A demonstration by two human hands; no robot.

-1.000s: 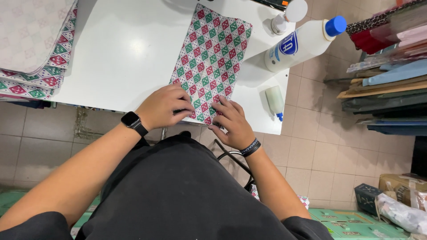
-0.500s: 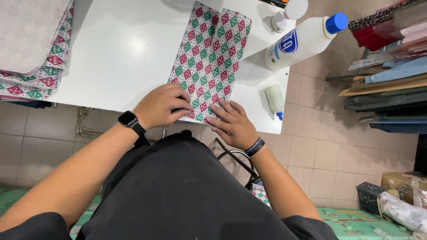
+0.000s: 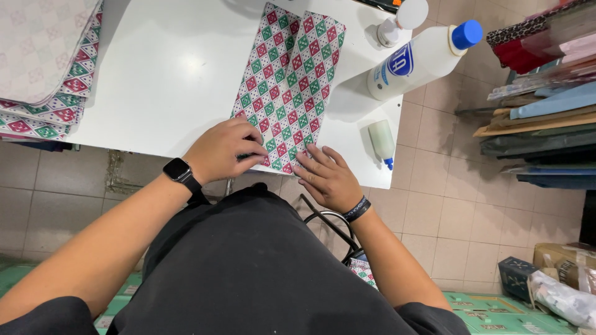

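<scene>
**Both hands press the near end of a patterned sheet at the worktop's edge**

Compared with a second ago, little has changed: the patterned sheet (image 3: 285,87) lies in the same slanted line across the white worktop (image 3: 167,68), and the hands have only shifted slightly along its near end. The left hand (image 3: 222,149) rests with fingers curled down on the sheet's near left corner, pressing rather than gripping. The right hand (image 3: 326,177) lies flat and open, fingers spread, touching the sheet's near right corner where it reaches the worktop's front edge. A dark watch sits on the left wrist and a dark band on the right.

The sheet carries a red, green and white diamond pattern. At the far left a stack of similar patterned sheets (image 3: 43,68) overhangs the worktop's corner. To the right of the sheet stand a large white bottle with a blue cap (image 3: 416,59), a smaller white bottle (image 3: 397,22) behind it, and a small squeeze bottle (image 3: 382,141) lying near the right edge.

The floor is beige tile. Stacked boards and fabrics (image 3: 540,99) fill shelves at the right. The worktop's middle lies bare between the sheet and the stack.
</scene>
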